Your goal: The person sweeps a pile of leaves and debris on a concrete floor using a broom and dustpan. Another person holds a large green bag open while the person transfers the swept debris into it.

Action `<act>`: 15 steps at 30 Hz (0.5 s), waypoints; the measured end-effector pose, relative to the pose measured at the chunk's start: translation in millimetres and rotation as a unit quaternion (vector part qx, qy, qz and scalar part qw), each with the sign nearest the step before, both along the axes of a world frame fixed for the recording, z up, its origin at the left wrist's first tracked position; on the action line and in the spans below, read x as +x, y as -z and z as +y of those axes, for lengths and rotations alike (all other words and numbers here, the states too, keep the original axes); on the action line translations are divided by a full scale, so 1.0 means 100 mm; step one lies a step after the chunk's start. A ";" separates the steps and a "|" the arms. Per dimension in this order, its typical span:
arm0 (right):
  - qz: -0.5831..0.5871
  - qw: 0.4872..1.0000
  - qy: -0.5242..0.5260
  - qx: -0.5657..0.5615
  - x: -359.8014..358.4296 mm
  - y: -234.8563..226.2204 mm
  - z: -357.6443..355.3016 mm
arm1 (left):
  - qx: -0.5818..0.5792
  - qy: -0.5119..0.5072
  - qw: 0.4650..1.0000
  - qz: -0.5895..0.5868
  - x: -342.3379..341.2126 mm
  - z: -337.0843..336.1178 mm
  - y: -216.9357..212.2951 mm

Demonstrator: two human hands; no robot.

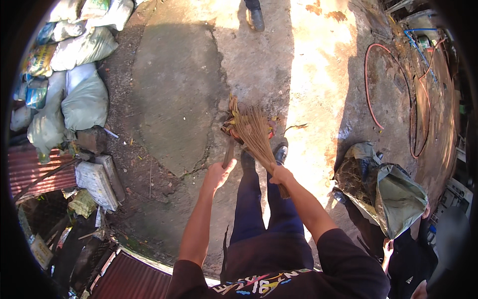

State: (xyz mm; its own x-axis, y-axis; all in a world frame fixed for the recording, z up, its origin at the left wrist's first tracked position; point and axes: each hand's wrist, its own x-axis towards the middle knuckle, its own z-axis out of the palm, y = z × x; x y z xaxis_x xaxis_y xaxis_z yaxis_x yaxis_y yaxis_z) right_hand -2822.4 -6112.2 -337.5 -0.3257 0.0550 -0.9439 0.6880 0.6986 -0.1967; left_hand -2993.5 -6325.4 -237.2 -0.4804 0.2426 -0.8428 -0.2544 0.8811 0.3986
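My right hand (pixel 282 174) is closed round the bound end of a stick broom (pixel 255 137), whose bristles fan out away from me. In my left hand (pixel 217 175) is a narrow, flat brown stick (pixel 229 151); its far end reaches the debris. Dry leaves (pixel 232 125), with some reddish bits, are bunched at the broom's bristles between the two tools. The broom partly covers this bunch, so I cannot tell whether it is pinched or rests on the ground.
At right, a person holds a greenish sack (pixel 401 199) with its mouth open and dry debris inside. A red hose (pixel 367 82) curves over the concrete. Filled sacks (pixel 85 102) are piled at left near corrugated metal (pixel 37 167). Another person's shoe (pixel 255 20) is far ahead.
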 end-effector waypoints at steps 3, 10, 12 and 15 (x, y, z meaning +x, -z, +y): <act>-0.006 1.000 -0.019 0.010 0.09 -0.13 -0.14 | 0.000 0.010 0.999 0.035 -0.03 0.22 -0.29; 0.001 0.999 0.046 0.001 0.31 -0.88 0.02 | 0.031 0.032 0.997 0.059 0.12 0.48 -0.92; 0.024 0.996 0.081 0.003 0.62 -1.21 0.10 | 0.038 0.093 0.993 0.059 0.05 0.62 -1.37; 0.032 0.988 0.152 -0.015 1.19 -1.67 0.15 | 0.050 0.205 0.976 0.051 0.02 0.81 -2.17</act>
State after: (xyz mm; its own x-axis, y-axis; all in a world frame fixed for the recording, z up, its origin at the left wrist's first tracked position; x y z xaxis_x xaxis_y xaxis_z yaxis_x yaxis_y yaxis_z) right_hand -2703.8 -6097.1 -170.9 -0.3583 0.1323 -0.9242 0.8504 0.4549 -0.2645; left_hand -2991.1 -6244.5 -20.4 -0.4060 0.5111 -0.7576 0.1573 0.8557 0.4930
